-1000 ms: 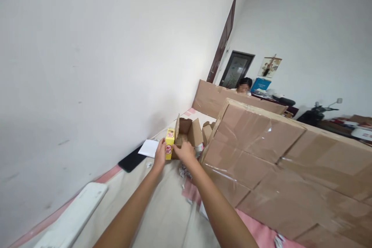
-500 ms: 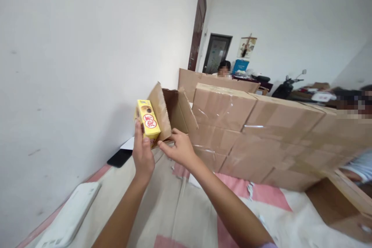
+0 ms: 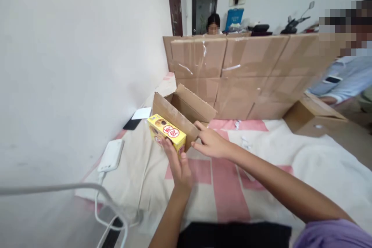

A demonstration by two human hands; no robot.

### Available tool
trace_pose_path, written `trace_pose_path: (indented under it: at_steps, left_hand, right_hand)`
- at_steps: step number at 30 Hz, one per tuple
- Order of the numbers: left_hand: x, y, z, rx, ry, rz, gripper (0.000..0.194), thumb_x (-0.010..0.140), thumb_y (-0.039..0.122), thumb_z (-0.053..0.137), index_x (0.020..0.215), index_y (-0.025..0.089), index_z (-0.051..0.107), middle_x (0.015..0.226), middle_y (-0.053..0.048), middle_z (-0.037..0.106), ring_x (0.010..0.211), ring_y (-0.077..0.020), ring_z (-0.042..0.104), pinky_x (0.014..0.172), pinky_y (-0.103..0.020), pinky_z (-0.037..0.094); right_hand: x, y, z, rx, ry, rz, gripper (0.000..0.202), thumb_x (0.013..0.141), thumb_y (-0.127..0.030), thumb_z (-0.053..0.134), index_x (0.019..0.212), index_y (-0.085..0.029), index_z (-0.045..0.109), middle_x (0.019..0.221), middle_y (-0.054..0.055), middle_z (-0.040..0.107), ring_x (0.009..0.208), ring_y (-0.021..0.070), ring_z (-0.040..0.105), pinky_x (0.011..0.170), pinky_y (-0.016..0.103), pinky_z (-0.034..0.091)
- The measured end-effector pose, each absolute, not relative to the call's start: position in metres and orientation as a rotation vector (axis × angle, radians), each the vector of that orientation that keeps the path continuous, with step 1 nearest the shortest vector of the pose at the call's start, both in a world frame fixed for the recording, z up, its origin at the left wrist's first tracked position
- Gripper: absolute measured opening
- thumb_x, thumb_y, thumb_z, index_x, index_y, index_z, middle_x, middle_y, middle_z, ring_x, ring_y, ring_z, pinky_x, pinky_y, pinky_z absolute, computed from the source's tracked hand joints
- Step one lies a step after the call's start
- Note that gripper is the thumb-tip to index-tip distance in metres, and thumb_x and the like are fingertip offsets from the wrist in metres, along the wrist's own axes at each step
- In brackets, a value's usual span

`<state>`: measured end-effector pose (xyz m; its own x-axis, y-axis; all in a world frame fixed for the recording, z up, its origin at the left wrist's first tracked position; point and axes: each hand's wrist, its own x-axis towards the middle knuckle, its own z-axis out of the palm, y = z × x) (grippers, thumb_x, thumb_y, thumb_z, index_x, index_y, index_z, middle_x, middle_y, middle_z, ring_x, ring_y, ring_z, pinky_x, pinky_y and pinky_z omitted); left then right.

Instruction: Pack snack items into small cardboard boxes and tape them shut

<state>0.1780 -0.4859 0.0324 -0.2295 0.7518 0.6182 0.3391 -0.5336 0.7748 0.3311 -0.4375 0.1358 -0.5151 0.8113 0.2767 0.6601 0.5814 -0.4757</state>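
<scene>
My left hand (image 3: 180, 168) is closed on a yellow printed packet box (image 3: 165, 127) with a round red-and-white emblem, its fingers along the near side. The yellow box rests against the outer wall of an open cardboard carton (image 3: 174, 109), whose flaps stand up. With my right hand (image 3: 213, 141) I grip the near right corner of that carton, thumb and fingers on either side of the cardboard. The carton's inside is dark, and its contents cannot be made out.
Taped cardboard boxes (image 3: 247, 60) form a wall across the back. A white power bank (image 3: 111, 155) with a cable lies at left, near a dark phone (image 3: 132, 124) and white card (image 3: 141, 113). Another open carton (image 3: 308, 118) stands at right beside a person in a light-blue sleeve (image 3: 345, 81).
The camera view has tilted down and levelled. Both hands, the yellow box and the carton now appear lower and further right, turned clockwise. Both holds remain the same.
</scene>
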Motion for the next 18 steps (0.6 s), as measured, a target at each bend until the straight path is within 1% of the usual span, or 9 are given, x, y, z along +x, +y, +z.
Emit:
trace_pose_path:
  at_steps: [3,5,7,9,11,13,15,17,18]
  left_hand:
    - [0.186,-0.531,0.012,1.853,1.299,1.697,0.069,0.107,0.031,0.035,0.167,0.033,0.001,0.176,-0.001,-0.006,0.162,-0.0236,-0.008,0.132,-0.050,0.001]
    - [0.180,-0.551,0.009,2.010,1.277,1.655,0.070,0.106,0.030,0.035,0.167,0.034,0.001,0.176,0.000,-0.002,0.162,-0.0239,-0.007,0.132,-0.054,0.002]
    - [0.167,-0.559,0.012,2.199,1.249,1.624,0.067,0.104,0.029,0.037,0.167,0.034,0.014,0.173,-0.005,0.023,0.163,-0.0261,0.008,0.131,-0.058,0.001]
    - [0.150,-0.557,0.021,2.408,1.187,1.531,0.059,0.102,0.028,0.043,0.160,0.034,0.034,0.154,-0.008,0.055,0.153,-0.0289,0.037,0.129,-0.060,0.003]
    - [0.135,-0.549,0.033,2.609,1.076,1.324,0.049,0.101,0.030,0.047,0.149,0.032,0.050,0.134,-0.007,0.070,0.134,-0.0285,0.057,0.126,-0.057,0.013]
    - [0.124,-0.541,0.046,2.745,0.968,1.092,0.042,0.101,0.037,0.047,0.140,0.027,0.060,0.129,-0.009,0.072,0.124,-0.0281,0.062,0.118,-0.052,0.027]
    - [0.118,-0.536,0.054,2.830,0.922,0.943,0.047,0.103,0.050,0.042,0.134,0.022,0.065,0.126,-0.012,0.072,0.119,-0.0291,0.062,0.109,-0.049,0.036]
    - [0.113,-0.533,0.058,2.914,0.906,0.897,0.065,0.101,0.067,0.034,0.128,0.020,0.068,0.118,-0.014,0.073,0.111,-0.0296,0.063,0.102,-0.048,0.039]
    - [0.111,-0.533,0.059,2.958,0.892,0.902,0.075,0.097,0.076,0.030,0.123,0.019,0.071,0.113,-0.014,0.074,0.106,-0.0295,0.064,0.100,-0.048,0.040]
  right_hand:
    - [0.346,-0.475,0.132,-1.256,-2.393,0.510,0.026,0.098,-0.040,0.054,0.096,-0.017,0.066,0.110,0.007,0.056,0.074,0.0156,0.061,0.076,0.035,0.054]
    - [0.352,-0.498,0.131,-1.294,-2.418,0.527,0.032,0.098,-0.046,0.055,0.110,-0.017,0.065,0.114,0.008,0.058,0.075,0.0171,0.064,0.074,0.035,0.054]
    - [0.356,-0.518,0.131,-1.332,-2.426,0.460,0.044,0.095,-0.050,0.060,0.125,-0.018,0.062,0.122,0.012,0.058,0.080,0.0207,0.067,0.074,0.037,0.055]
    - [0.359,-0.531,0.130,-1.362,-2.425,0.367,0.053,0.091,-0.052,0.064,0.132,-0.018,0.062,0.129,0.015,0.059,0.085,0.0245,0.070,0.074,0.039,0.056]
    - [0.361,-0.535,0.129,-1.453,-2.427,0.298,0.050,0.088,-0.054,0.068,0.122,-0.018,0.069,0.131,0.017,0.060,0.079,0.0253,0.071,0.071,0.039,0.055]
    - [0.363,-0.534,0.128,-1.603,-2.429,0.262,0.043,0.084,-0.057,0.070,0.102,-0.018,0.076,0.125,0.018,0.066,0.069,0.0241,0.069,0.064,0.039,0.052]
    - [0.363,-0.531,0.129,-1.668,-2.410,0.252,0.040,0.083,-0.058,0.070,0.090,-0.019,0.076,0.112,0.016,0.071,0.066,0.0243,0.068,0.062,0.038,0.049]
    - [0.365,-0.529,0.129,-1.577,-2.385,0.270,0.037,0.085,-0.056,0.069,0.097,-0.022,0.076,0.106,0.012,0.074,0.073,0.0264,0.070,0.067,0.037,0.050]
    - [0.366,-0.530,0.128,-1.524,-2.358,0.270,0.038,0.086,-0.055,0.069,0.105,-0.023,0.075,0.110,0.011,0.074,0.078,0.0274,0.071,0.070,0.037,0.050]
